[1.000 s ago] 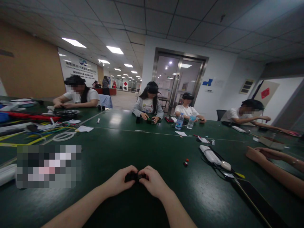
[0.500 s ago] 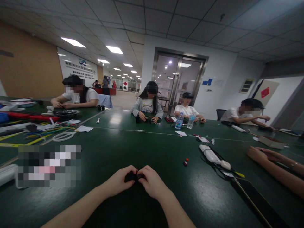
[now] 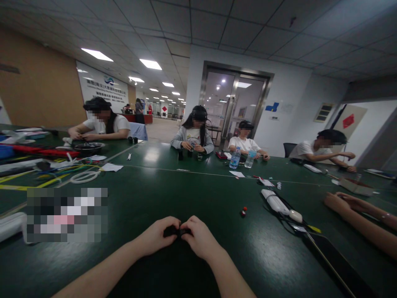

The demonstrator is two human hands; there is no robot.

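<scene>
Left hand (image 3: 155, 239): curled narrowly on left end of the dark part (image 3: 179, 233).
Right hand (image 3: 202, 240): pinching its right end.
Dark part: between both hands, not set down; handling under way, remainder unclear.
Red-topped piece (image 3: 243, 212): beyond right hand, untouched.

head | above and behind the grip of left hand (image 3: 156, 238) and right hand (image 3: 202, 241) | faces forward past it | grip near | glass door (image 3: 218, 101) far beyond

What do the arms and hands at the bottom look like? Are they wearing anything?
Human, without cables. The left hand and right hand are ungloved, with no ring or watch visible. The left forearm and right forearm are bare, no sleeve in view.
</scene>
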